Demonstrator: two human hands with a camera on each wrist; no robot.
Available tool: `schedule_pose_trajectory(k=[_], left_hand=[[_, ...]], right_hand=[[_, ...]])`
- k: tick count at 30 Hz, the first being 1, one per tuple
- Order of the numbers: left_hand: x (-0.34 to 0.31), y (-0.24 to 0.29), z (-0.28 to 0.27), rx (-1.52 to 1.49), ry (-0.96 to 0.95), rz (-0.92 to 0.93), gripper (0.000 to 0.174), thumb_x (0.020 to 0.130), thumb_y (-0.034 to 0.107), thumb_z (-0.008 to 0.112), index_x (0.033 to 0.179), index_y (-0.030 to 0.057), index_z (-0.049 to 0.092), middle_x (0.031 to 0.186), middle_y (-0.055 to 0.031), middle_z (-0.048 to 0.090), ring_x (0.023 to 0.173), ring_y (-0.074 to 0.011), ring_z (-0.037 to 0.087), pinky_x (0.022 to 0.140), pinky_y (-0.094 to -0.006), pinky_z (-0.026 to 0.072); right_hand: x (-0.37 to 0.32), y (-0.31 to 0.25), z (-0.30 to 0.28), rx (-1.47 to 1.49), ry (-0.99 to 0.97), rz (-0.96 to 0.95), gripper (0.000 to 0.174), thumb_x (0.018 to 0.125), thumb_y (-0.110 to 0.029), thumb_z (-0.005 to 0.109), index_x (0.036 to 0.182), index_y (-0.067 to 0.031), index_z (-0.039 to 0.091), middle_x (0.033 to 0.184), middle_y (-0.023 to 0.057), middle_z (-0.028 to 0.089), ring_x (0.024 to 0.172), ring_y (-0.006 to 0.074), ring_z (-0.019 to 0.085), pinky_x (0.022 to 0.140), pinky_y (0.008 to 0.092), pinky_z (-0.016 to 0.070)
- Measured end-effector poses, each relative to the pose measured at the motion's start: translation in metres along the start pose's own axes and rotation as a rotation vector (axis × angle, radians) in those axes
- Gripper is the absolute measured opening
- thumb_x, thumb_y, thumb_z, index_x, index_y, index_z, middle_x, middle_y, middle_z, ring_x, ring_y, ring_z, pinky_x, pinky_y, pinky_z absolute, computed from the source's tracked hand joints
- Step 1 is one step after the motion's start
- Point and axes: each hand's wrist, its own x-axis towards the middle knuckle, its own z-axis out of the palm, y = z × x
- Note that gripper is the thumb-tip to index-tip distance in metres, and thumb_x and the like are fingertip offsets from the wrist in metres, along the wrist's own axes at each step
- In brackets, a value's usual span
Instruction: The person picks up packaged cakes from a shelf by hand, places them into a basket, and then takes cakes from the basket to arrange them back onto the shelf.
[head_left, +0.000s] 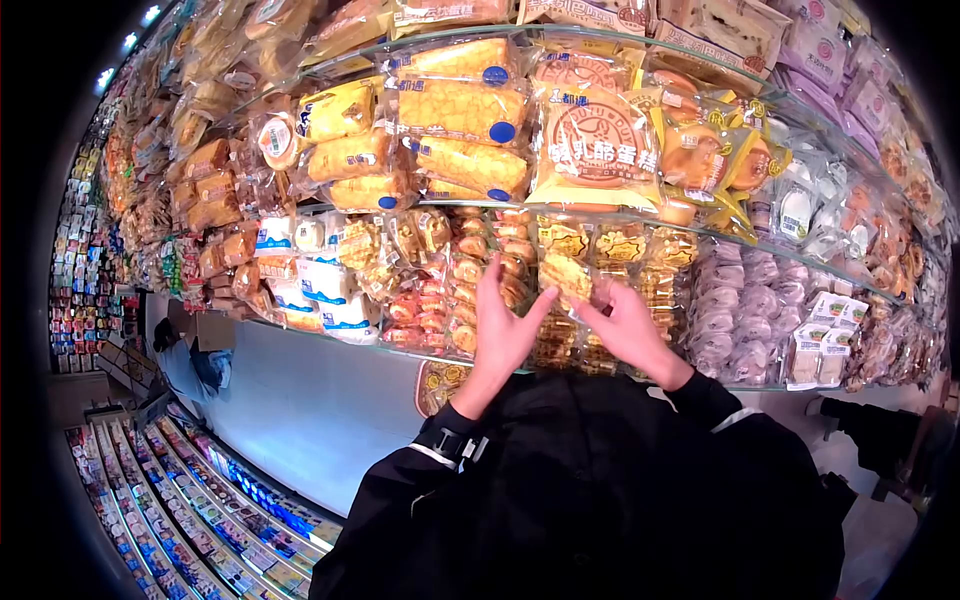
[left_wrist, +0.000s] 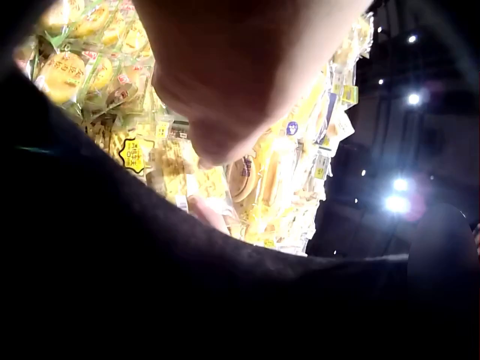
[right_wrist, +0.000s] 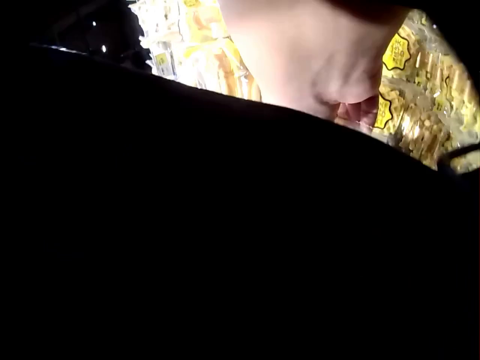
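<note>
In the head view a small clear packet of yellow snack (head_left: 566, 276) is pinched in the right hand (head_left: 628, 325), whose fingers curl at its right side. The left hand (head_left: 505, 322) is at the packet's left, its fingers extended upward and its thumb tip at the packet's lower left edge. Both hands are over a shelf row of similar yellow packets (head_left: 617, 243). The left wrist view shows the packet (left_wrist: 180, 169) beyond the left hand (left_wrist: 232, 82). The right hand (right_wrist: 315, 60) hides the packet in the right wrist view.
Above the hands, a glass shelf edge (head_left: 480, 204) runs below large bagged cakes (head_left: 598, 140). Purple-wrapped packets (head_left: 740, 300) lie to the right, white and blue packets (head_left: 325, 283) to the left. Another product rack (head_left: 180, 500) stands at the lower left.
</note>
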Motion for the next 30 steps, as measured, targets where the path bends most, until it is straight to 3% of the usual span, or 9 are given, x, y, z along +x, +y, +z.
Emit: schedule_pose_trajectory(k=[4, 5, 7, 11, 15, 18, 21, 23, 30], left_hand=[[0.005, 0.003, 0.003, -1.056, -0.584, -0.658, 0.087, 0.087, 0.074, 0.03, 0.142, 0.0058, 0.032, 0.135, -0.0175, 0.046, 0.121, -0.0323, 0.048, 0.099, -0.0475, 0.0414], [0.009, -0.001, -0.004, -1.056, -0.58, -0.657, 0.087, 0.087, 0.074, 0.03, 0.142, 0.0058, 0.032, 0.135, -0.0175, 0.046, 0.121, -0.0323, 0.048, 0.099, -0.0475, 0.0414], [0.014, -0.01, -0.014, -1.687, -0.748, -0.744, 0.09, 0.085, 0.076, 0.028, 0.143, 0.0081, 0.03, 0.139, -0.0191, 0.041, 0.125, -0.0356, 0.045, 0.102, -0.0573, 0.0368], [0.01, -0.017, -0.011, -1.665, -0.645, -0.921, 0.085, 0.086, 0.072, 0.035, 0.144, 0.0086, 0.029, 0.139, -0.0184, 0.042, 0.126, -0.0391, 0.044, 0.1, -0.062, 0.0375], [0.014, -0.013, -0.007, -1.45, -0.726, -0.798, 0.072, 0.093, 0.06, 0.037, 0.141, 0.0073, 0.032, 0.136, -0.0162, 0.047, 0.122, -0.0339, 0.05, 0.099, -0.0591, 0.0404], [0.011, -0.012, -0.004, -1.298, -0.644, -0.754, 0.061, 0.097, 0.051, 0.036, 0.139, 0.0056, 0.035, 0.133, -0.013, 0.05, 0.119, -0.0283, 0.053, 0.099, -0.0495, 0.0449], [-0.004, -0.029, -0.007, -1.168, -0.497, -0.744, 0.053, 0.098, 0.043, 0.043, 0.133, 0.0031, 0.043, 0.127, -0.01, 0.055, 0.112, -0.0204, 0.057, 0.096, -0.0393, 0.0474], [-0.016, -0.043, -0.019, -0.673, -0.603, -0.461, 0.041, 0.094, 0.027, 0.057, 0.126, 0.0018, 0.051, 0.118, -0.0074, 0.061, 0.107, -0.0153, 0.059, 0.094, -0.0348, 0.0478], [-0.027, -0.045, -0.018, -0.821, -0.809, -0.422, 0.04, 0.084, 0.005, 0.069, 0.121, 0.001, 0.055, 0.11, -0.0034, 0.064, 0.097, -0.0107, 0.061, 0.081, -0.0265, 0.0525]], right_hand=[[-0.024, 0.001, 0.021, 0.133, -0.025, -0.181, 0.036, 0.09, -0.016, 0.062, 0.12, 0.0027, 0.054, 0.096, 0.0067, 0.065, 0.082, 0.0108, 0.059, 0.074, 0.0266, 0.0486], [-0.025, 0.0, 0.02, 0.085, -0.074, -0.178, 0.039, 0.091, -0.013, 0.061, 0.125, 0.0025, 0.052, 0.103, 0.0084, 0.067, 0.087, 0.0119, 0.062, 0.079, 0.027, 0.0492], [-0.018, 0.015, 0.009, 0.063, 0.033, -0.249, 0.03, 0.09, -0.012, 0.062, 0.117, 0.0017, 0.059, 0.097, 0.0107, 0.069, 0.086, 0.0097, 0.063, 0.074, 0.0248, 0.0503], [-0.009, 0.038, 0.001, 0.113, 0.38, -0.247, 0.027, 0.087, -0.008, 0.064, 0.113, 0.0003, 0.062, 0.099, 0.0082, 0.067, 0.082, 0.0099, 0.061, 0.069, 0.0227, 0.0485], [0.008, 0.02, 0.003, 0.029, 0.417, -0.199, 0.035, 0.088, -0.012, 0.065, 0.119, 0.0, 0.054, 0.102, 0.0024, 0.065, 0.086, 0.0079, 0.059, 0.076, 0.0215, 0.0463], [0.014, 0.028, -0.006, 0.339, -0.345, 0.209, 0.045, 0.085, -0.024, 0.07, 0.122, -0.0044, 0.053, 0.11, 0.0055, 0.064, 0.093, 0.0113, 0.061, 0.077, 0.0248, 0.0468], [0.002, 0.045, 0.004, 0.537, -0.343, 0.425, 0.04, 0.088, -0.028, 0.067, 0.118, -0.0038, 0.056, 0.109, 0.0061, 0.064, 0.101, 0.013, 0.061, 0.084, 0.0244, 0.0488], [-0.003, 0.071, 0.014, 0.703, -0.301, 0.359, 0.031, 0.09, -0.024, 0.065, 0.111, -0.0024, 0.059, 0.107, 0.0062, 0.063, 0.1, 0.0119, 0.061, 0.086, 0.0252, 0.0494], [-0.006, 0.069, 0.009, 0.426, -0.236, 0.086, 0.034, 0.085, -0.007, 0.068, 0.115, -0.0007, 0.053, 0.109, 0.0048, 0.061, 0.1, 0.0126, 0.06, 0.09, 0.0272, 0.0485]])
